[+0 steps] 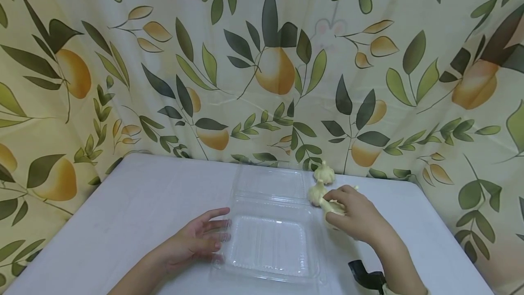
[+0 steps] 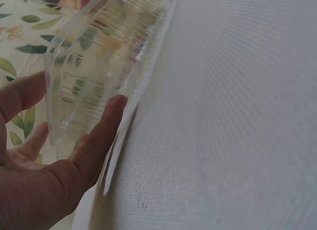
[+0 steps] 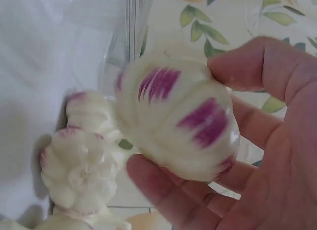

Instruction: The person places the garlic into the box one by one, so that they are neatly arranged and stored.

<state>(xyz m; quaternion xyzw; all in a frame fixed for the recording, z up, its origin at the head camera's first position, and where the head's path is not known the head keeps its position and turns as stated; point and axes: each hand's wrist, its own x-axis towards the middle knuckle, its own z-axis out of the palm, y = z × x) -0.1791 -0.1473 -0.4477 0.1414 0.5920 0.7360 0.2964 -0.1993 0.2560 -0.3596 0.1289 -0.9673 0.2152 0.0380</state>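
Note:
A clear plastic clamshell box (image 1: 268,277) lies unfolded on the white table, its lid (image 1: 272,183) toward the back. My left hand (image 1: 200,236) is at the box's left side, fingers loosely extended along the rim; in the left wrist view the thumb (image 2: 101,141) overlaps the box wall. Beyond the box's right edge, my right hand (image 1: 354,211) holds a garlic bulb (image 3: 176,118) with purple streaks between thumb and fingers. Two more garlic bulbs, one at the back (image 1: 324,174) and one nearer (image 1: 316,192), sit beside the lid's right edge.
A black curved piece (image 1: 364,276) shows by the right wrist. Behind the white table (image 1: 163,195) hangs a curtain (image 1: 262,117) printed with leaves and orange fruit. The garlic tip (image 1: 356,188) of another bulb peeks out behind my right hand.

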